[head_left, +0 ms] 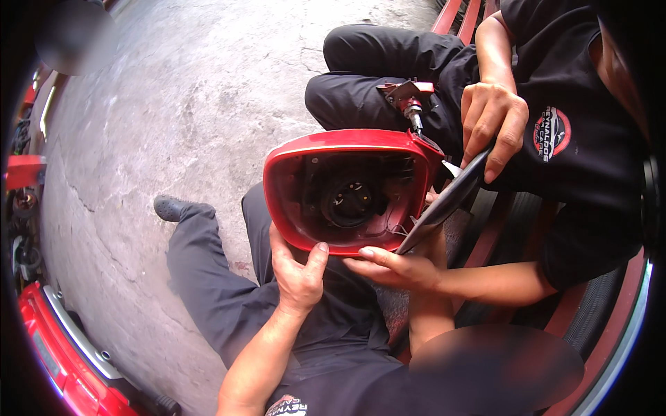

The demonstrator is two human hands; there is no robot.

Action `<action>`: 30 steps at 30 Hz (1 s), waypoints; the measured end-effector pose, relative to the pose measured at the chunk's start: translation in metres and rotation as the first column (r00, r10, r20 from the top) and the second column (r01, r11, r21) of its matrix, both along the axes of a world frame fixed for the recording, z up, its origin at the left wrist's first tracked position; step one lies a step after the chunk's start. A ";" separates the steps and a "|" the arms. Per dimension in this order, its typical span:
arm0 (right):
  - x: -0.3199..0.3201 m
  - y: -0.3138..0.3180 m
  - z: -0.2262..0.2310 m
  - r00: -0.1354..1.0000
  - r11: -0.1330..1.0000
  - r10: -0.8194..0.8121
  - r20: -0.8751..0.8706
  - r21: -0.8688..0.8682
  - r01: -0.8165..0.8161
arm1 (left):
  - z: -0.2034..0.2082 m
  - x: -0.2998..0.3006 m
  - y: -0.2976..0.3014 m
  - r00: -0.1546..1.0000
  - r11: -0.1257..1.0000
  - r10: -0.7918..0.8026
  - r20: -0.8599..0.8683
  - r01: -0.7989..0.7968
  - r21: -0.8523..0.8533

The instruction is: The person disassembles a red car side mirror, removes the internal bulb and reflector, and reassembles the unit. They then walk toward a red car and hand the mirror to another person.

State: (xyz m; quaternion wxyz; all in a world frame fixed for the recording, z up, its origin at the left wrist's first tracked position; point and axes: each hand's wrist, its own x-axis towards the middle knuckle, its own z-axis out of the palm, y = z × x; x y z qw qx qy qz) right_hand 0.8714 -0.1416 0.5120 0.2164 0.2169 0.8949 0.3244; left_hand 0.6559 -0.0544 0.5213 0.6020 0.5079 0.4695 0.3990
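Light is strongest on the concrete floor (187,118), which pales almost to white at the far side; shadows there are soft. The red housing (347,139) shows gloss along its rim, but its hollow sinks into dimness — detail is hard to read. The black shirt (555,76) at right loses most of its folds. Smooth blurs cover a grey patch (76,38) far left and a dark oval (496,364) near right. Fisheye distortion bows the outermost red slat (619,315) at right — black vignetting and violet fringes ring everything.

Red bars (565,312) flank the grey concrete floor (173,104).
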 end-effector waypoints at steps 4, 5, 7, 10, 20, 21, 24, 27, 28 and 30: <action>0.001 0.014 0.015 0.991 0.985 0.112 0.075 0.121 -0.121 | 0.002 -0.005 -0.001 1.000 1.000 0.024 -0.005 -0.024 -0.002; 0.002 0.014 0.015 0.987 0.977 0.135 0.091 0.151 -0.148 | 0.002 -0.007 -0.001 1.000 1.000 0.030 -0.006 -0.030 -0.010; 0.002 0.016 0.015 0.980 0.961 0.168 0.107 0.205 -0.187 | -0.001 -0.014 -0.003 1.000 1.000 0.017 0.001 -0.017 -0.004; -0.001 0.012 0.007 0.986 0.960 0.152 0.076 0.226 -0.165 | 0.002 -0.020 -0.007 1.000 1.000 0.016 0.001 -0.016 -0.003; 0.007 0.024 -0.003 0.975 0.948 0.208 -0.083 0.261 -0.181 | -0.003 -0.044 -0.015 1.000 0.997 -0.006 0.024 0.008 -0.077; 0.004 0.024 -0.003 0.974 0.947 0.212 -0.082 0.264 -0.183 | -0.003 -0.046 -0.014 0.999 0.999 -0.013 -0.033 0.011 -0.053; 0.002 0.024 -0.004 0.970 0.941 0.229 -0.085 0.273 -0.198 | -0.001 -0.058 -0.014 0.961 0.995 -0.085 -0.263 0.068 -0.076; 0.002 0.020 -0.005 0.971 0.944 0.228 -0.078 0.263 -0.200 | 0.038 -0.070 0.009 0.732 0.942 -0.334 -0.594 0.229 -0.247; 0.002 0.018 -0.007 0.973 0.944 0.219 -0.070 0.266 -0.194 | 0.048 -0.074 0.012 0.671 0.939 -0.341 -0.659 0.274 -0.208; 0.000 0.014 -0.009 0.976 0.947 0.200 -0.087 0.273 -0.169 | 0.066 -0.079 0.017 0.532 0.922 -0.324 -0.782 0.364 -0.134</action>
